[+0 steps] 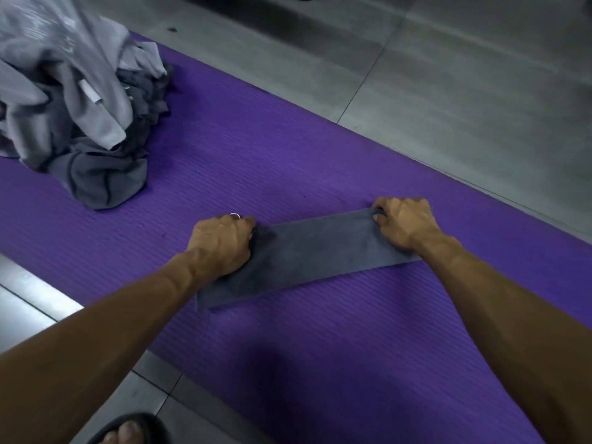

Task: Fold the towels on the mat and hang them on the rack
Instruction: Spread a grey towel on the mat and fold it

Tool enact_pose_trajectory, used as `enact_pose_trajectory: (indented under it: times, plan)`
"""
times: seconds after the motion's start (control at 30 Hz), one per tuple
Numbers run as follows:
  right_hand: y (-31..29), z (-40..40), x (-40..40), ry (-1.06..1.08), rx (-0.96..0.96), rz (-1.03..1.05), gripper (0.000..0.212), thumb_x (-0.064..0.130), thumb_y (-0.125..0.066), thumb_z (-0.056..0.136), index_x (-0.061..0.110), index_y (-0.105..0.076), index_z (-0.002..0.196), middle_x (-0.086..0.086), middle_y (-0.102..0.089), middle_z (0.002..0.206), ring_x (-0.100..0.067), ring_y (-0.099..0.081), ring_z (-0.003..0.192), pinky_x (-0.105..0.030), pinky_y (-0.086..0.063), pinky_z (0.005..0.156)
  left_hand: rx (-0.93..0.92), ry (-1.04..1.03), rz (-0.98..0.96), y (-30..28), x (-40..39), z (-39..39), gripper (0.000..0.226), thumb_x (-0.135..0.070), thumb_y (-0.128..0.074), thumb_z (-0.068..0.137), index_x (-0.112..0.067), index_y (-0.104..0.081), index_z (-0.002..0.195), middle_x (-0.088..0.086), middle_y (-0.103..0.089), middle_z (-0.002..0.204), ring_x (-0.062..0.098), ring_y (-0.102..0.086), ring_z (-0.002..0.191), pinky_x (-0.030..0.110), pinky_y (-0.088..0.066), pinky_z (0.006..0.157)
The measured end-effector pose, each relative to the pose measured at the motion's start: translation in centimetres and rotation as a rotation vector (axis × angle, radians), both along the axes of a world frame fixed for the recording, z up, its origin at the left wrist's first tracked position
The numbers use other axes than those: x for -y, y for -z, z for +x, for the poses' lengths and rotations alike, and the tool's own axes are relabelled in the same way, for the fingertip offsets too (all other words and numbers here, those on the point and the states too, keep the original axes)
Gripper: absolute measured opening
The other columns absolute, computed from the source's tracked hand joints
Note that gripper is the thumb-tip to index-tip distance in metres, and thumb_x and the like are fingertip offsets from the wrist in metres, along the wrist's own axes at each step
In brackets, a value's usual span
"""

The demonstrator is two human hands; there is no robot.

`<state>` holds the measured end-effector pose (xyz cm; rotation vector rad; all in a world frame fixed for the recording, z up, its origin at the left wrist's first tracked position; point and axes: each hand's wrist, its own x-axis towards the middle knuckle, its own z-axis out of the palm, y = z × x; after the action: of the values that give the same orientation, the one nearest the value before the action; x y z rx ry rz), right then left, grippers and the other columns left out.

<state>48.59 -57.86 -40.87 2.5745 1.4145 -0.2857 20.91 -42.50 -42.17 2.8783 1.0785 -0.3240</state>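
Both hands, left (221,243) and right (405,224), pinch the towel (314,261) ends; uneven pulling may skew its fold on the mat (288,155)

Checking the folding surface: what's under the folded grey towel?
The purple mat lies under the grey towel. Anything between them is hidden by the cloth.

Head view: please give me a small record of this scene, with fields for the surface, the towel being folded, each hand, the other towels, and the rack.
surface: purple mat on a grey tiled floor
towel in work: dark grey towel, folded to a long narrow strip, flat on the mat
left hand: left hand grips the strip's left end
right hand: right hand grips the strip's right end
other towels: unfolded pile of grey towels at the mat's far left
rack: not in view
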Motion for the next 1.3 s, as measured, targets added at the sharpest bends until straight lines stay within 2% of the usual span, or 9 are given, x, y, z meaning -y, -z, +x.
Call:
enact_pose_trajectory:
  times: [0.17,0.3,0.4,0.47,0.57,0.77,0.97,1.17,1.3]
  plan:
    - [-0.1,-0.4,-0.5,0.045,0.011,-0.043,0.026,0.031,-0.044,0.096,0.022,-0.056,0.118,-0.006,-0.067,0.113,-0.027,-0.058,0.108,-0.042,-0.032,0.101,0.306,0.234,0.058,1.1,1.8,0.8,0.049,-0.035,-0.031,0.089,-0.013,-0.061,0.121,0.009,-0.062,0.122,0.032,-0.058,0.114,0.046,-0.046,0.095]
    - [0.6,-4.6,-0.9,-0.020,0.221,0.213,0.033,0.022,-0.057,0.085,0.011,-0.059,0.117,-0.013,-0.059,0.116,-0.033,-0.053,0.112,-0.058,-0.023,0.111,0.116,0.369,-0.074,3.4,4.2,1.0,0.071,-0.056,-0.016,0.093,-0.018,-0.028,0.151,0.002,-0.029,0.157,0.024,-0.023,0.146,0.052,-0.018,0.117]
    - [3.3,-11.3,-0.9,-0.247,-0.003,0.418,0.047,0.028,-0.046,0.087,0.008,-0.059,0.126,-0.013,-0.058,0.131,-0.030,-0.052,0.124,-0.050,-0.036,0.108,0.096,0.317,-0.021,4.4,4.1,0.7,0.078,-0.060,-0.022,0.092,-0.007,-0.028,0.150,0.010,-0.030,0.156,0.024,-0.023,0.146,0.050,-0.019,0.117]
    - [4.4,-12.3,-0.1,-0.293,-0.134,0.324,0.056,0.038,-0.033,0.092,0.012,-0.049,0.139,-0.008,-0.046,0.146,-0.024,-0.041,0.137,-0.047,-0.030,0.112,0.112,0.289,-0.013,4.4,3.9,0.8,0.087,-0.064,-0.025,0.090,0.001,-0.030,0.147,0.017,-0.032,0.153,0.028,-0.027,0.144,0.046,-0.017,0.116]
    - [4.9,-6.3,2.3,-0.347,-0.048,0.129,0.064,0.055,-0.023,0.095,0.023,-0.032,0.150,-0.004,-0.029,0.157,-0.021,-0.026,0.145,-0.049,-0.018,0.116,0.126,0.249,-0.016,4.5,3.8,0.8,0.094,-0.069,-0.025,0.087,0.004,-0.030,0.146,0.021,-0.033,0.152,0.031,-0.029,0.143,0.044,-0.015,0.116]
    - [3.5,3.9,6.7,0.000,0.081,-0.039,0.074,0.060,0.001,0.089,0.025,-0.004,0.155,0.001,-0.002,0.163,-0.022,0.002,0.150,-0.054,0.004,0.118,0.118,0.237,0.009,4.5,4.0,1.0,0.095,-0.071,-0.027,0.086,0.003,-0.030,0.147,0.018,-0.033,0.152,0.030,-0.030,0.142,0.044,-0.016,0.116]
    - [4.6,-4.5,6.8,-0.174,-0.029,0.164,0.065,0.050,-0.024,0.095,0.018,-0.028,0.152,-0.005,-0.024,0.159,-0.025,-0.020,0.147,-0.055,-0.019,0.116,0.158,0.252,-0.016,4.8,3.8,0.8,0.095,-0.071,-0.024,0.087,0.001,-0.027,0.148,0.019,-0.031,0.154,0.030,-0.029,0.142,0.046,-0.019,0.118]
    - [2.9,-5.4,5.4,0.205,0.092,0.002,0.067,0.047,-0.018,0.097,0.011,-0.019,0.153,-0.009,-0.013,0.161,-0.027,-0.008,0.149,-0.055,-0.005,0.117,0.168,0.452,-0.042,3.9,1.9,-2.4,0.086,-0.070,-0.029,0.087,-0.012,-0.030,0.150,0.020,-0.028,0.155,0.034,-0.027,0.143,0.048,-0.015,0.117]
    - [1.0,-12.6,2.0,-0.040,-0.066,0.167,0.064,0.042,-0.028,0.088,0.008,-0.048,0.138,-0.019,-0.043,0.146,-0.037,-0.045,0.130,-0.050,-0.035,0.106,0.243,0.667,-0.068,4.3,-0.4,-8.2,0.082,-0.064,-0.050,0.081,-0.014,-0.040,0.146,0.015,-0.035,0.152,0.033,-0.026,0.143,0.049,-0.020,0.116]
